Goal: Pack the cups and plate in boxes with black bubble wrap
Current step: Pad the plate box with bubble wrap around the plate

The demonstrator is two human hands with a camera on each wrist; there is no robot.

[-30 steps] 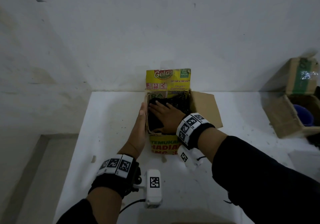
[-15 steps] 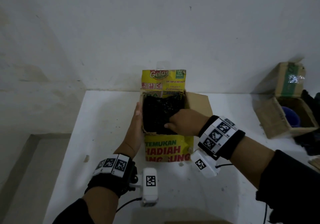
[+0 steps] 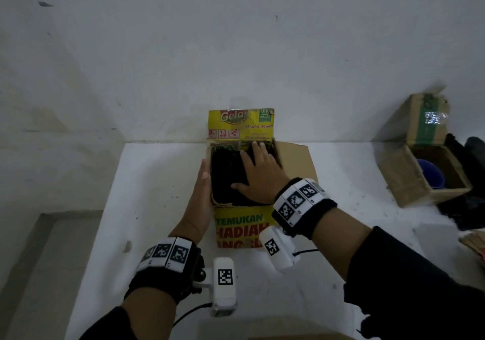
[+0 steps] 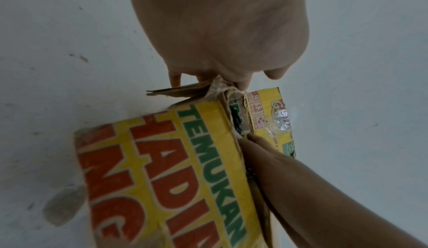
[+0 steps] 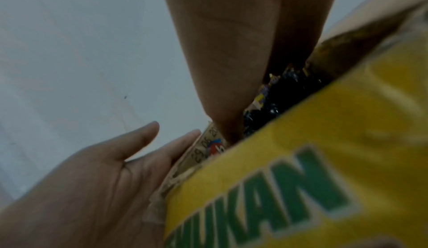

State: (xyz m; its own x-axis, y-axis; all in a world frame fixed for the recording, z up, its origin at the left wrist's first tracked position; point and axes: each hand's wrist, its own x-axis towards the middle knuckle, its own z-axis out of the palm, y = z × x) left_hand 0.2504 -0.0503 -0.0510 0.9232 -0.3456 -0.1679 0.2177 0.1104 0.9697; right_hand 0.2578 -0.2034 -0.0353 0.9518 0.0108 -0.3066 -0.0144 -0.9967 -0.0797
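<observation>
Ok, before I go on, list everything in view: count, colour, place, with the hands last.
yellow box: one, yellow printed cardboard, flaps open, centre of table.
black bubble wrap: one mass, black, inside the yellow box.
brown box: one, brown cardboard, open, right end of table.
blue cup: one, blue, inside the brown box.
dark bundle: one, black, right of the brown box; what it is cannot be told.
table: one, white, against the wall.
left hand: flat against the yellow box's left wall.
right hand: fingers spread, pressing on the bubble wrap.

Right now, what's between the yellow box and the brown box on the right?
Only bare white table, in the head view, between yellow box and brown box.
</observation>
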